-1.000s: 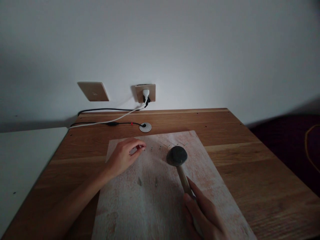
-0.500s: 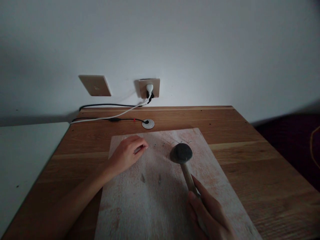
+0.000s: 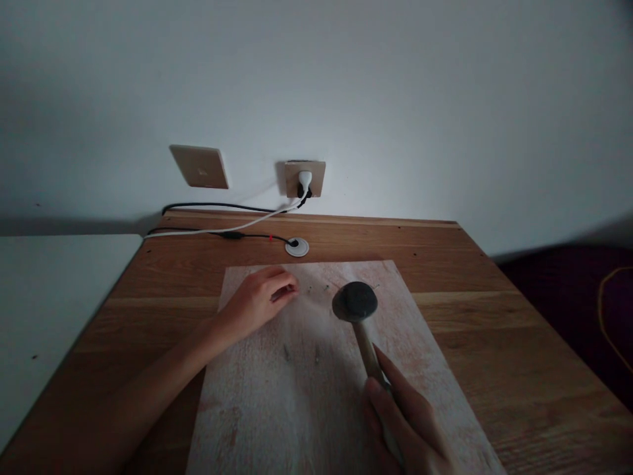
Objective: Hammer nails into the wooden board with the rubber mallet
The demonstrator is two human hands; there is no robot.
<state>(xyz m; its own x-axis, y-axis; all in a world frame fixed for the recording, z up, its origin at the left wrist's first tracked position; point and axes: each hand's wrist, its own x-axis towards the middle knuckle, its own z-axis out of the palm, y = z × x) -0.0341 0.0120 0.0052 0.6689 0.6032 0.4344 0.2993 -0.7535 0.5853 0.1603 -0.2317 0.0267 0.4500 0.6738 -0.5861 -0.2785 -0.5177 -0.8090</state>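
A pale, worn wooden board point(image 3: 306, 396) lies on a brown wooden table point(image 3: 494, 330). My right hand point(image 3: 403, 422) is wrapped round the wooden handle of a mallet point(image 3: 355, 302), whose dark round head hovers over the board's far part. My left hand point(image 3: 260, 300) rests on the board's far left, fingers pinched together on something small I cannot make out. Several small nails point(image 3: 316, 356) stand in the board, some near my left fingertips and two in the middle.
A wall socket point(image 3: 304, 178) with a white plug sits behind the table, beside a blank plate point(image 3: 199, 166). White and black cables point(image 3: 222, 232) run along the table's back edge to a round grommet point(image 3: 297, 247). A white surface point(image 3: 44, 297) adjoins the left.
The view has shifted slightly. Both hands keep their places on the board; the mallet head has hardly moved.
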